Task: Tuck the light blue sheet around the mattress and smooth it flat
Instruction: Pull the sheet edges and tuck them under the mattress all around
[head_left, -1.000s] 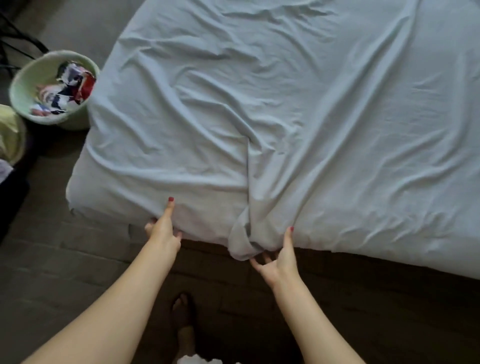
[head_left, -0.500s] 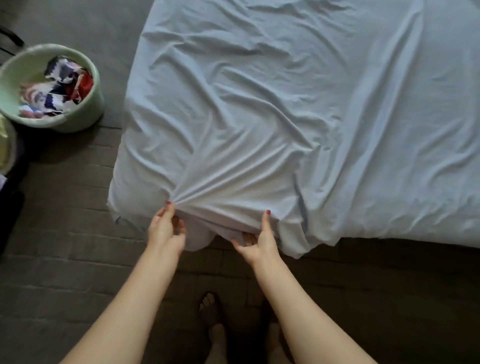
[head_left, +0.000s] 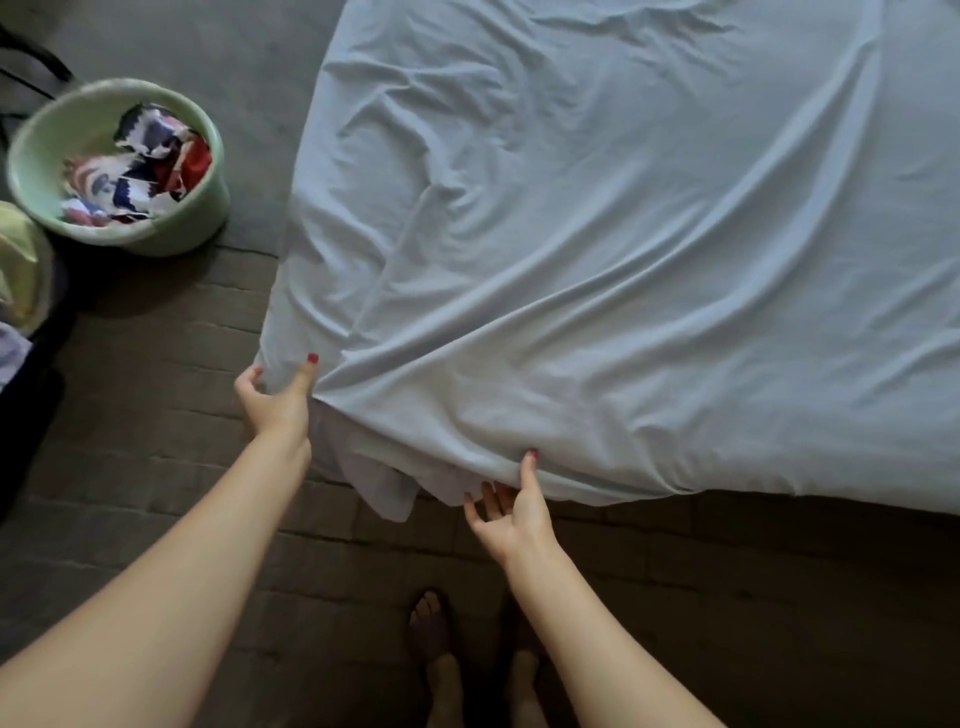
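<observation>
The light blue sheet (head_left: 623, 234) lies creased over the mattress, whose near left corner (head_left: 291, 332) is in view. My left hand (head_left: 275, 400) grips the sheet at that corner, with the thumb on top and the fingers curled round the corner's side. My right hand (head_left: 511, 512) holds the sheet's near edge, thumb on top of the fold and fingers reaching under it. Between my hands a loose flap of sheet (head_left: 387, 488) hangs down toward the floor.
A green tub (head_left: 171, 234) of colourful clothes stands on the floor left of the bed. More fabric (head_left: 21, 270) lies at the far left edge. My bare feet (head_left: 441, 670) stand on the brick-patterned floor (head_left: 156, 415) close to the bed's near side.
Both hands have shifted left along the near edge. My left hand has reached the mattress corner and grips it. The hanging fold, earlier by my right hand, now lies between my hands.
</observation>
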